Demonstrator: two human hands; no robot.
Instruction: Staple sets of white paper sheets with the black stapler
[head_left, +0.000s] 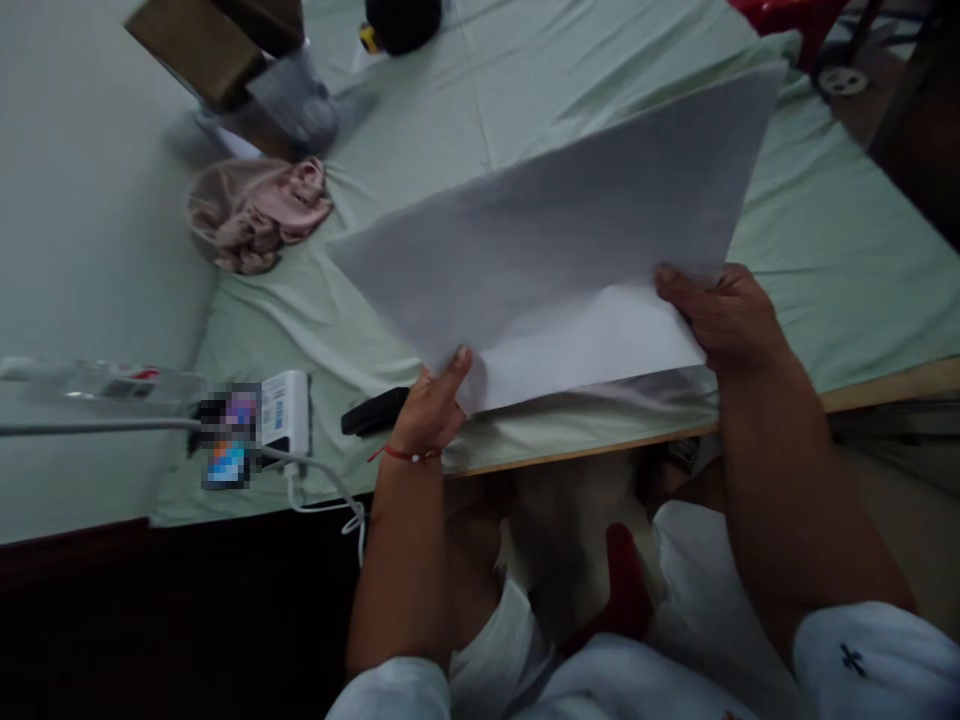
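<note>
A large sheet of white paper (555, 240) is held tilted above the green-covered table, its far part in grey shade and its near part brighter. My left hand (431, 405) grips the near left corner, thumb on top and the other fingers mostly hidden beneath. On the right side of the sheet, my right hand (727, 315) pinches the edge with its thumb on the upper face. A black elongated object (375, 410) lies on the cloth just left of my left hand; its kind cannot be made out.
The green cloth (847, 240) has loose folds. At left lie a pink bundled cloth (262, 210), a white device (289, 410) with a cable, and a clear bottle (112, 385). Farther back stand a cardboard box (199, 45) and a dark round object (405, 20).
</note>
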